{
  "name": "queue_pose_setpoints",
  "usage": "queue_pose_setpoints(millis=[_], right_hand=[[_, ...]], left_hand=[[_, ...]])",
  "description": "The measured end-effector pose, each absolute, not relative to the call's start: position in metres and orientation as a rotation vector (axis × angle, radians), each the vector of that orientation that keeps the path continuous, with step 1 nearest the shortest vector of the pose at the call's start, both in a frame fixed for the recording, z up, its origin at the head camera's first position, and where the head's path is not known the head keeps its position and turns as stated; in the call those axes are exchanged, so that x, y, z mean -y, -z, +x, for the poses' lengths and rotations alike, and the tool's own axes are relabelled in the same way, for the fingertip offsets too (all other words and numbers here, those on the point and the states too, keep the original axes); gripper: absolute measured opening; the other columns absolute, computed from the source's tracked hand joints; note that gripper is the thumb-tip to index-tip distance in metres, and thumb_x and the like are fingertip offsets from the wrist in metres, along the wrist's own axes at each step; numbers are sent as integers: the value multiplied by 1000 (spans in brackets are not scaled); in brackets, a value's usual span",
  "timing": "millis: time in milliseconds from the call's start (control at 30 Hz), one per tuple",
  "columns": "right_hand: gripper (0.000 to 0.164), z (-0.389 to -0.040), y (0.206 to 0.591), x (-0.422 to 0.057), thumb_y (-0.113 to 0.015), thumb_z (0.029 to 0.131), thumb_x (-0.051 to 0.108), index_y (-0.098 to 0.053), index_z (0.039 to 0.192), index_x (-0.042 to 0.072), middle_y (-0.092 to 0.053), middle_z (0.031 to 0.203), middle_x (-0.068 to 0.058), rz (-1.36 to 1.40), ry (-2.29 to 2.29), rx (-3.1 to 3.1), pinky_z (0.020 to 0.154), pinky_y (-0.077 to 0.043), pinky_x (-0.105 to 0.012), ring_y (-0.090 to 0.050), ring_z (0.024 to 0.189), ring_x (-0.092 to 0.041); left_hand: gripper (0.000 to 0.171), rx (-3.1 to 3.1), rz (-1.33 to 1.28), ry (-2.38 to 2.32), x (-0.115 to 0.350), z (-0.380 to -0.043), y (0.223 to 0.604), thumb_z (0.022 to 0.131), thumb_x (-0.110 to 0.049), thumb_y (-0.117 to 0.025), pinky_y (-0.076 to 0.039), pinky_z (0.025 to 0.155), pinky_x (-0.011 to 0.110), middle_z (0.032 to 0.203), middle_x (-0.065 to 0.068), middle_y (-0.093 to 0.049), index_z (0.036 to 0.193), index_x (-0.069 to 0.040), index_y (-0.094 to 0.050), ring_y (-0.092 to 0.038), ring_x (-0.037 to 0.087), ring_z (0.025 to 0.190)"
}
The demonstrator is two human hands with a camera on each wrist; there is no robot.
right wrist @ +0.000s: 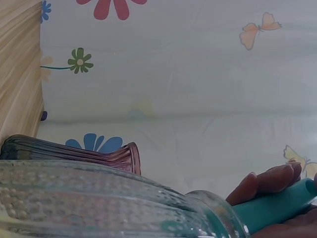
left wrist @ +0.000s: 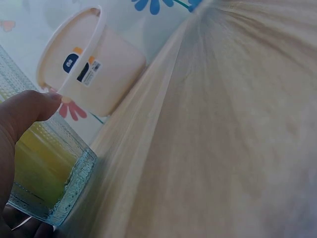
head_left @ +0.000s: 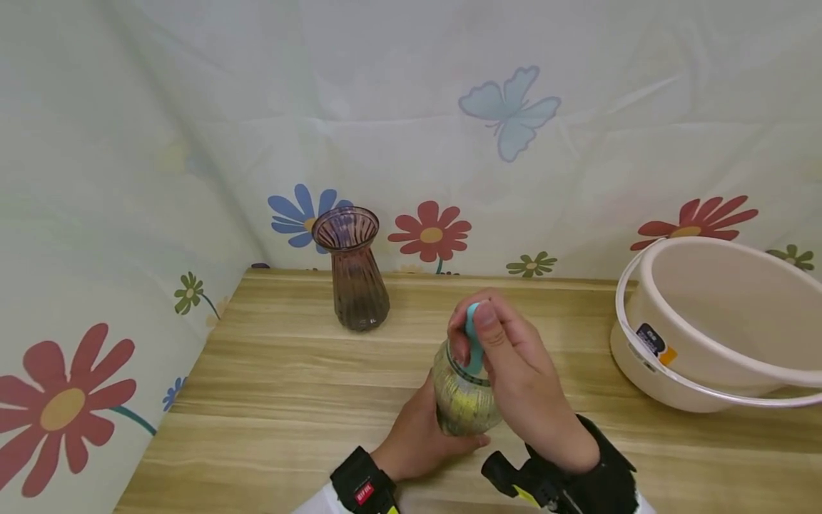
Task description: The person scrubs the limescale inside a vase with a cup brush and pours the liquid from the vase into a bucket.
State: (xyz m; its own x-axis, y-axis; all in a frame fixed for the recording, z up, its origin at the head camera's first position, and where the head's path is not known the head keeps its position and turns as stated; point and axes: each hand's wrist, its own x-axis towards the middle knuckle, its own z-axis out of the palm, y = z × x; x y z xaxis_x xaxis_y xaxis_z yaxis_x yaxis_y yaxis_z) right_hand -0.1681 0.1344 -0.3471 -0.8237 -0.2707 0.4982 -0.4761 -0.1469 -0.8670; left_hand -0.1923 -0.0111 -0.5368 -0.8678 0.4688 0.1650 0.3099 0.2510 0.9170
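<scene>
And here's the left hand [head_left: 417, 439], fingers and thumb clamped round the lower body of the textured glass vase [head_left: 464, 403], out over the front middle of the worktop [head_left: 270, 400]. Up top, the right hand [head_left: 523, 364] has its fingers and thumb closed on a turquoise handle [head_left: 474, 339] that runs down into the mouth of the glass; its far end is too blurred to name. Now the danger: the glass looks smooth despite its pattern, so a hard twist or shove on that handle could spin it loose from the lower grip. Levering sideways might chip the rim, and fingertips this near the mouth could get scraped. Whether the base rests on wood I can't tell; if it doesn't, a slip means a drop. The purple fluted vase [head_left: 359, 285] stands upright behind, a possible knock for a wild swing, while the bucket [head_left: 700, 371] sits apart at right, safer by distance.
</scene>
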Motion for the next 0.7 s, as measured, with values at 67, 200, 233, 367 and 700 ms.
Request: queue_pose_setpoints(millis=[67, 200, 233, 367, 700], right_hand=[[30, -168, 346, -134, -26, 115, 13, -52, 106, 0, -45, 85, -5, 848, -2115, 1948, 73, -42, -30, -46, 78, -21], [32, -169, 346, -134, -26, 115, 14, -54, 106, 2, -47, 85, -4, 821, -2142, 1898, 72, -42, -29, -46, 78, -21], [32, -169, 346, -134, -26, 115, 14, -55, 106, 3, -47, 85, -3, 812, -2144, 1881, 71, -42, -30, -46, 77, -21], [33, -171, 349, -135, -27, 115, 13, -57, 107, 4, -49, 84, -3, 798, -2125, 1789, 65, -39, -32, -47, 75, -20], [32, -164, 344, -137, -26, 114, 10, -57, 106, 6, -51, 82, -3, 774, -2055, 1679, 65, -40, -30, -46, 73, -19]], left_hand=[[104, -2372, 748, -1683, 11, -193, 538, 79, -47, -90, -46, 112, 29, 145, -12, -54, 157, -41, -22, -56, 7, 129], [107, -2378, 735, -1676, 12, -193, 539, 78, -48, -90, -45, 113, 30, 146, -13, -53, 159, -42, -20, -56, 7, 131], [108, -2383, 732, -1672, 12, -193, 539, 78, -49, -90, -45, 113, 30, 147, -13, -53, 159, -42, -19, -56, 7, 131], [108, -2393, 735, -1665, 12, -193, 538, 78, -50, -90, -45, 114, 30, 148, -13, -52, 159, -42, -19, -55, 7, 132], [107, -2375, 707, -1664, 11, -192, 535, 78, -48, -90, -42, 117, 32, 151, -15, -50, 158, -44, -20, -52, 7, 136]])
